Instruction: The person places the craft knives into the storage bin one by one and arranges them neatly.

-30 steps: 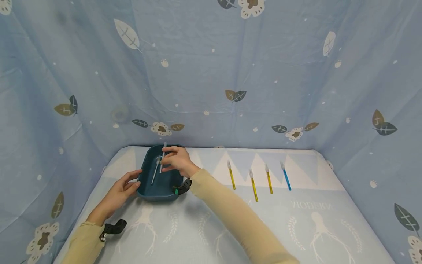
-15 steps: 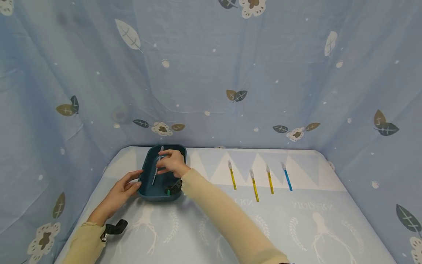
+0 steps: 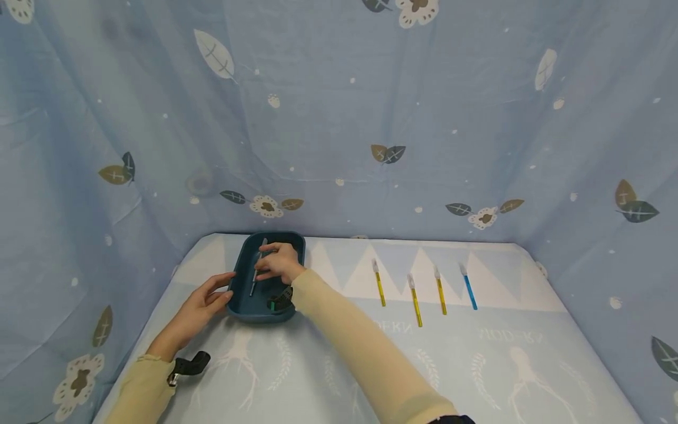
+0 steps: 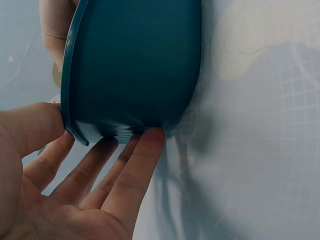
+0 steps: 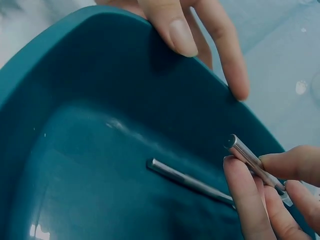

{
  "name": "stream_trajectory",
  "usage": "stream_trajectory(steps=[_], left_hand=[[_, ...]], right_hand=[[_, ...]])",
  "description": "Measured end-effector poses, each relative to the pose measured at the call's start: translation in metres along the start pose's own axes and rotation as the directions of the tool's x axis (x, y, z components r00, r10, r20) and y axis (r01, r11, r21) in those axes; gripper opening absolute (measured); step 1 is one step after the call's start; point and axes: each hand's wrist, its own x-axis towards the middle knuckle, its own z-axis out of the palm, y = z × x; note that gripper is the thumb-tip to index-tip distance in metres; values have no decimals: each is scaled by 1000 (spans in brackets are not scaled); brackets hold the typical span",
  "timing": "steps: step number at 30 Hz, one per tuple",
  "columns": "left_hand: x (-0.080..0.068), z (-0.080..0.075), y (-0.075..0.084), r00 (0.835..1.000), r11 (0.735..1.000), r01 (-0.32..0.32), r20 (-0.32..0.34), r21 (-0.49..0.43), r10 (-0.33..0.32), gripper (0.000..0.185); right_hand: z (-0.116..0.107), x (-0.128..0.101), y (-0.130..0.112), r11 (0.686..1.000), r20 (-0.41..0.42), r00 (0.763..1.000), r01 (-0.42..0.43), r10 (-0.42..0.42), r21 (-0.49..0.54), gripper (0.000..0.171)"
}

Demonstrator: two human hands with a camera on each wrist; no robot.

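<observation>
My right hand (image 3: pixel 278 264) is over the dark teal tray (image 3: pixel 241 303). In the right wrist view its thumb and fingers pinch a silver craft knife (image 5: pixel 245 152) with a clear cap, partly hidden by the fingers. A second silver craft knife (image 5: pixel 190 182) lies on the tray floor, its far end behind my fingers. My left hand (image 3: pixel 196 309) rests against the tray's near left side. In the left wrist view its thumb touches the rim, and its fairly straight fingers press the outer wall.
Right of the tray, several capped craft knives lie apart on the patterned tablecloth (image 3: pixel 339 353): yellow ones (image 3: pixel 380 288) and a blue one (image 3: pixel 469 291). A blue printed curtain (image 3: pixel 328 118) stands behind the table and along its sides.
My right hand has lowered the silver craft knife into the tray, left beside the other one. The left hand stays at the tray's side. The head view has shifted slightly.
</observation>
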Motion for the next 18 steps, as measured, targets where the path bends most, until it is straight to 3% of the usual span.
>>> stream_trajectory(steps=[18], left_hand=[[0,-1,-2,1000,1000,8,-5,7,-8,58]], right_hand=[[15,1,9,1000,7,1000,-8,8,-10,51]])
